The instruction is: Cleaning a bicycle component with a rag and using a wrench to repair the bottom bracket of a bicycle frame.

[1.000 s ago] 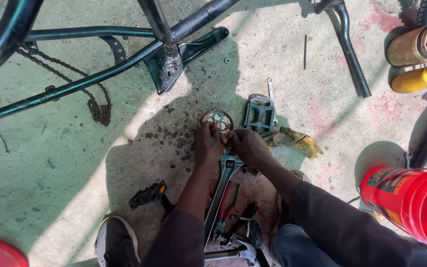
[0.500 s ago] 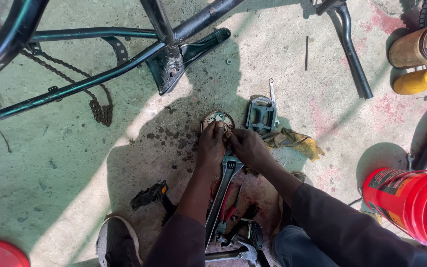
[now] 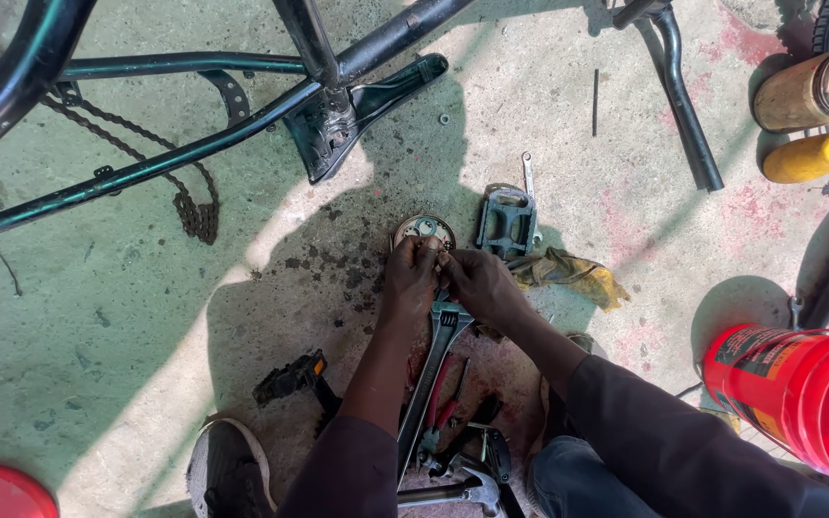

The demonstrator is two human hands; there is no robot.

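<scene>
Both hands meet over a small round tin on the floor. The left hand has its fingers curled and pinched at the tin's near rim. The right hand is curled too, with its fingertips at the same spot. What tiny thing they pinch, I cannot tell.

The tin sits in the shade, about the middle of the floor. It looks light and hard, and likely greasy, so it could slip. The rim is the best place to grip it. The bits inside look small and easy to drop.

Just under the hands lies a big wrench. It looks heavy and stiff. Near it are pliers with red grips and a hammer. Just right of the tin is a pedal. A yellow rag lies beside it, soft and floppy. Another pedal is near the shoe. A bike frame and chain lie toward the far left. A red bucket stands at the right edge.
</scene>
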